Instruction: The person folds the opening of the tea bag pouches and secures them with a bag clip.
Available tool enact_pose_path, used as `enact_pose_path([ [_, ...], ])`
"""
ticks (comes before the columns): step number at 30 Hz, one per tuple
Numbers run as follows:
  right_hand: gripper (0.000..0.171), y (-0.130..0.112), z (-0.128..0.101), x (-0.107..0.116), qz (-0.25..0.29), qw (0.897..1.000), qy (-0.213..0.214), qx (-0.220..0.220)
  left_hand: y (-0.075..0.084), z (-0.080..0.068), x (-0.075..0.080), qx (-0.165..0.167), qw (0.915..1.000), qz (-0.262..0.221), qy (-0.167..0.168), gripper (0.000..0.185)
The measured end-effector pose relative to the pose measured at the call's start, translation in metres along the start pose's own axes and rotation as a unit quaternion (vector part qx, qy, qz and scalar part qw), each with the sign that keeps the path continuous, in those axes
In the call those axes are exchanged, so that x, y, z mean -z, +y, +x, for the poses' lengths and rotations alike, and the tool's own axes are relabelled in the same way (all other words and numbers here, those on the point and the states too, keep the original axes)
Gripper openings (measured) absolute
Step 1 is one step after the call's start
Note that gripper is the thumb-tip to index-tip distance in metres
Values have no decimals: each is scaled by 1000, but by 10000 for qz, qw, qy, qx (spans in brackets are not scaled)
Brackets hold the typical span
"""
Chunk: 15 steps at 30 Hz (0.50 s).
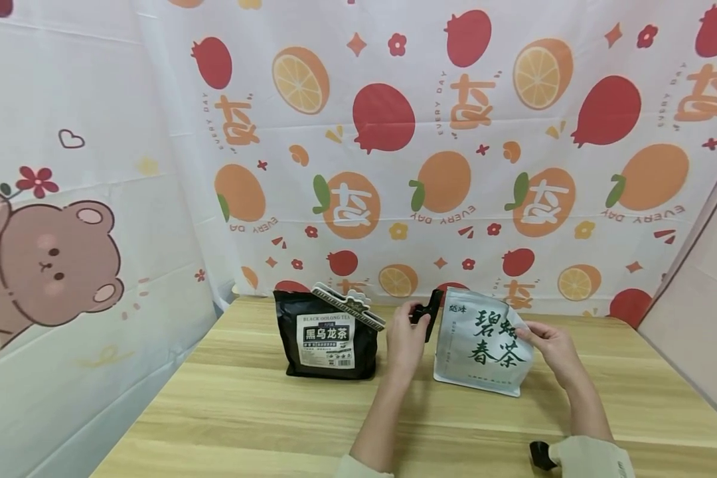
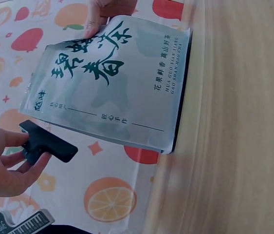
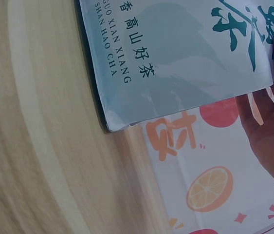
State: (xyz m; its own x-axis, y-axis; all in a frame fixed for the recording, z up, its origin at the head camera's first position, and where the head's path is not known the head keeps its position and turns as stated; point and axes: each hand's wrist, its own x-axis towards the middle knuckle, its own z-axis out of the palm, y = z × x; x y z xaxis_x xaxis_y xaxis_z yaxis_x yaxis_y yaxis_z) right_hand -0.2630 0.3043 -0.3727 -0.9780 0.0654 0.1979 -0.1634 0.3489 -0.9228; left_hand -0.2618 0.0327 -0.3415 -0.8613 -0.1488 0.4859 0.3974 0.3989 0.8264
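Observation:
My left hand (image 1: 403, 337) pinches a black bag clip (image 2: 48, 142) between thumb and fingers, just left of a pale blue-green tea bag (image 1: 480, 345). The clip is apart from that bag in the left wrist view. With thumb in front and fingers behind, my right hand (image 1: 552, 352) grips the bag's upper right side. Dark green characters cover the bag's front, and it stands on the table. To the left stands a black oolong tea bag (image 1: 287, 332) with a white label. A pale bag clip (image 1: 349, 305) lies slanted across its top right corner.
The wooden table (image 1: 263, 425) reaches back to a fruit-printed cloth (image 1: 388, 252). At the left hangs another cloth with a bear print (image 1: 54, 259). A small black object (image 1: 541, 455) shows beside the right sleeve (image 1: 594, 458).

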Motion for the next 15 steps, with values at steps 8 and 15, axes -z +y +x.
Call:
enact_pose_path([
  [8,27,4,3,-4,154,9997,68,159,3,4,7,82,9996,-153,-226,26],
  [15,8,6,2,-5,350,9992,109,172,9,12,9,-46,9993,-9,-383,31],
])
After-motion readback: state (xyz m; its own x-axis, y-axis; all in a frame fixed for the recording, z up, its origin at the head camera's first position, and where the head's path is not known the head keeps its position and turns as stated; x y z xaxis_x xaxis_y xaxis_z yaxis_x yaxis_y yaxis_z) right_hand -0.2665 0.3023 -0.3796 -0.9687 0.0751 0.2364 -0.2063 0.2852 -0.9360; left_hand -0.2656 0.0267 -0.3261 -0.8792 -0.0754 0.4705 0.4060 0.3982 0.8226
